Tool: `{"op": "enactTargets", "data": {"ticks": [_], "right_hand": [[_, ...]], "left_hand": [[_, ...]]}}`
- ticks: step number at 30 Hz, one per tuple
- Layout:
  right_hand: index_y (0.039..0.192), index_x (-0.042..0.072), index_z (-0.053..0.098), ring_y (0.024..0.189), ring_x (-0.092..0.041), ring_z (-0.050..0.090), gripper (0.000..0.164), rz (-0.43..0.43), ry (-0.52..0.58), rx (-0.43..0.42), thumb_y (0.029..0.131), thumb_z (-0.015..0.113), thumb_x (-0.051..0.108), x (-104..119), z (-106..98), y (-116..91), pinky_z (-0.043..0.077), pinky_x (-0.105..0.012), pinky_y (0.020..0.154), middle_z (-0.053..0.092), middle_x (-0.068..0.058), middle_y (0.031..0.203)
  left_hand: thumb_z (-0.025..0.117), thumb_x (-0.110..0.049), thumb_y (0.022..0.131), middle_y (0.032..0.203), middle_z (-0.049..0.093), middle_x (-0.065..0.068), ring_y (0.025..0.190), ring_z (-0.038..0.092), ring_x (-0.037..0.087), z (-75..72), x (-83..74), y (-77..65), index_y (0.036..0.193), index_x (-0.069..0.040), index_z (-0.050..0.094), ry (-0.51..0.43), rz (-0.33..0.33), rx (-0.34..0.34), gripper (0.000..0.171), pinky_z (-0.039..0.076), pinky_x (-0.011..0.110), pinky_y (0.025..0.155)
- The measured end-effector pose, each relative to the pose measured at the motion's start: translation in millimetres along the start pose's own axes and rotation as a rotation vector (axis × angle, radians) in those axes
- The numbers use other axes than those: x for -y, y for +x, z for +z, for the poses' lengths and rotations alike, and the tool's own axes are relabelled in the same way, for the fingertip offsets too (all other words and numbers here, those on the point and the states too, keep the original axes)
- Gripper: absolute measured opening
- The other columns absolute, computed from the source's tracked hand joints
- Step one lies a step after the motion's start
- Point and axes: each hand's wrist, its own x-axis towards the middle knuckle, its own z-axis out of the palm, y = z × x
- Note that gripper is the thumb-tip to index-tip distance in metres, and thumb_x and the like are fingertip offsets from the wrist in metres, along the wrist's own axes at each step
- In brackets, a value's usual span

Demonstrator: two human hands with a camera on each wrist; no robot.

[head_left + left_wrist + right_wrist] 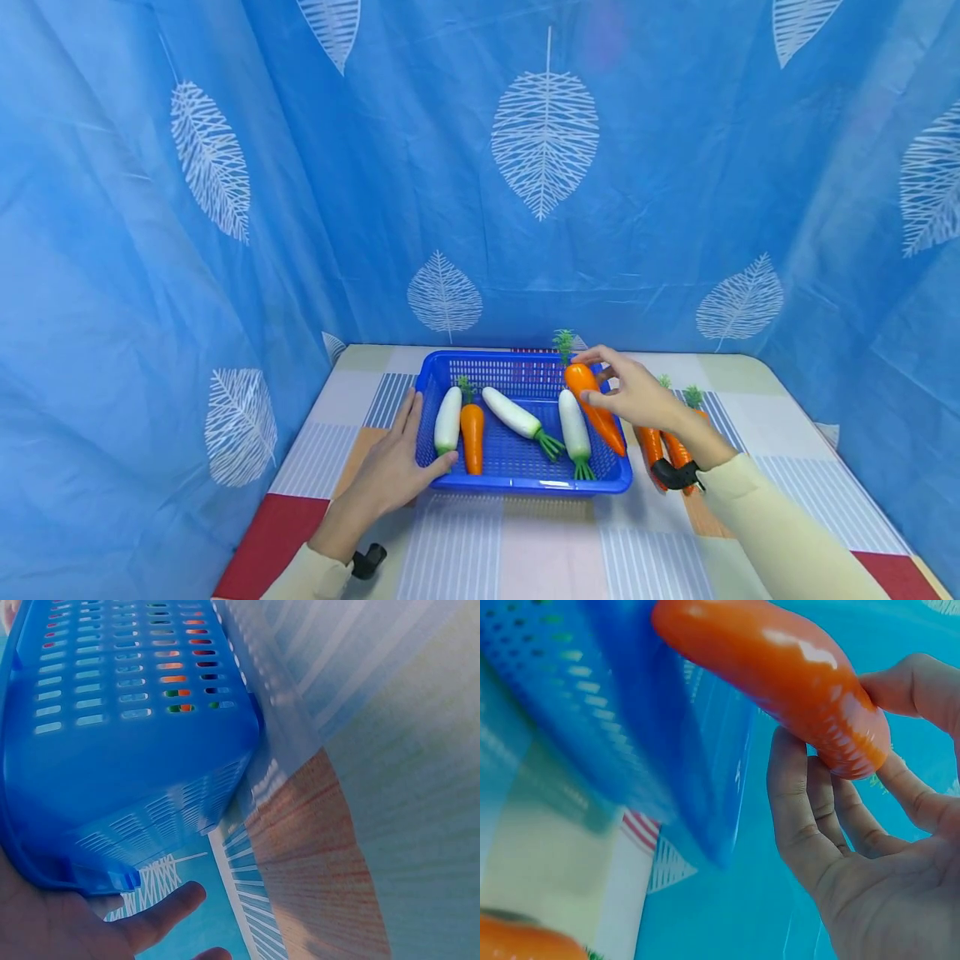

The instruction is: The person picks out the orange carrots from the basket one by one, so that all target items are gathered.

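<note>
My right hand [633,392] pinches an orange carrot [594,408] between thumb and fingers, over the right side of a blue plastic basket [517,483]. Green leaves top the carrot; its tip points down toward the front right rim. In the right wrist view, the carrot [780,664] is gripped at its thick end. My left hand [393,462] rests at the basket's left rim, fingers stretched along the side and thumb over the front corner. Inside the basket lie white radishes [448,421] with green stems and another carrot [472,437].
Other carrots [651,450] lie on the table to the right of the basket, partly hidden by my right wrist. A patchwork-patterned cloth [547,550] covers the table. Blue curtains [540,267] with white leaf prints enclose the back and sides.
</note>
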Motion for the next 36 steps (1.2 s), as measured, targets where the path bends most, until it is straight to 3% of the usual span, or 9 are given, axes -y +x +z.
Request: {"op": "enactTargets", "data": {"ticks": [6, 14, 22, 25, 28, 32, 36], "right_hand": [[0.160, 0.011, 0.063, 0.126, -0.035, 0.073, 0.053, 0.016, -0.021, -0.033, 0.110, 0.081, 0.016, -12.2, -11.0, -10.1, 0.070, -0.049, 0.101, 0.069, -0.021, 0.157], [0.162, 0.011, 0.061, 0.126, -0.042, 0.075, 0.055, 0.056, -0.059, -0.098, 0.111, 0.080, 0.016, -34.2, -23.1, -23.7, 0.069, -0.037, 0.092, 0.066, -0.025, 0.161], [0.166, 0.007, 0.056, 0.130, -0.049, 0.073, 0.059, 0.119, -0.079, -0.137, 0.114, 0.078, 0.026, -55.7, -39.8, -38.6, 0.072, -0.059, 0.098, 0.063, -0.031, 0.163], [0.168, 0.008, 0.055, 0.132, -0.050, 0.072, 0.060, 0.140, -0.080, -0.150, 0.115, 0.077, 0.026, -63.8, -45.5, -45.7, 0.072, -0.061, 0.099, 0.061, -0.032, 0.164], [0.170, 0.007, 0.053, 0.133, -0.052, 0.071, 0.062, 0.162, -0.083, -0.163, 0.116, 0.075, 0.026, -73.9, -51.7, -53.0, 0.072, -0.043, 0.095, 0.059, -0.033, 0.165], [0.171, 0.006, 0.052, 0.134, -0.054, 0.070, 0.062, 0.189, -0.089, -0.182, 0.117, 0.074, 0.027, -89.9, -59.2, -62.9, 0.062, -0.019, 0.085, 0.058, -0.034, 0.165], [0.172, 0.003, 0.050, 0.135, -0.058, 0.068, 0.063, 0.215, -0.091, -0.199, 0.118, 0.072, 0.028, -103.3, -65.8, -74.1, 0.065, -0.022, 0.083, 0.055, -0.038, 0.166]], "left_hand": [[0.069, -0.080, 0.101, 0.199, 0.006, 0.015, 0.164, 0.053, 0.057, 1.0, 0.0, 0.8, 0.189, -0.012, 0.009, 0.004, 0.001, -0.001, 0.126, 0.052, 0.080, 0.125], [0.070, -0.076, 0.103, 0.199, 0.007, 0.017, 0.162, 0.055, 0.058, 0.0, 0.4, -1.1, 0.189, -0.010, 0.010, -0.001, 0.006, -0.004, 0.123, 0.054, 0.079, 0.123], [0.071, -0.074, 0.103, 0.199, 0.006, 0.015, 0.164, 0.053, 0.058, 0.8, 0.2, 0.0, 0.189, -0.012, 0.009, -0.008, -0.001, 0.000, 0.123, 0.053, 0.080, 0.123], [0.070, -0.076, 0.102, 0.199, 0.006, 0.015, 0.164, 0.052, 0.058, 0.7, -0.3, -0.2, 0.189, -0.013, 0.009, -0.003, -0.004, 0.001, 0.123, 0.053, 0.080, 0.123], [0.070, -0.076, 0.102, 0.199, 0.007, 0.015, 0.165, 0.052, 0.057, 0.7, -0.7, -0.3, 0.189, -0.013, 0.009, -0.001, -0.008, 0.002, 0.123, 0.053, 0.080, 0.123], [0.071, -0.074, 0.102, 0.199, 0.007, 0.015, 0.164, 0.052, 0.058, 0.3, -1.0, -0.3, 0.189, -0.014, 0.009, -0.001, -0.011, 0.002, 0.123, 0.053, 0.080, 0.123], [0.071, -0.075, 0.102, 0.199, 0.006, 0.015, 0.164, 0.053, 0.058, 0.3, -1.1, 0.0, 0.189, -0.015, 0.008, -0.001, -0.015, 0.004, 0.123, 0.054, 0.080, 0.123]]}}
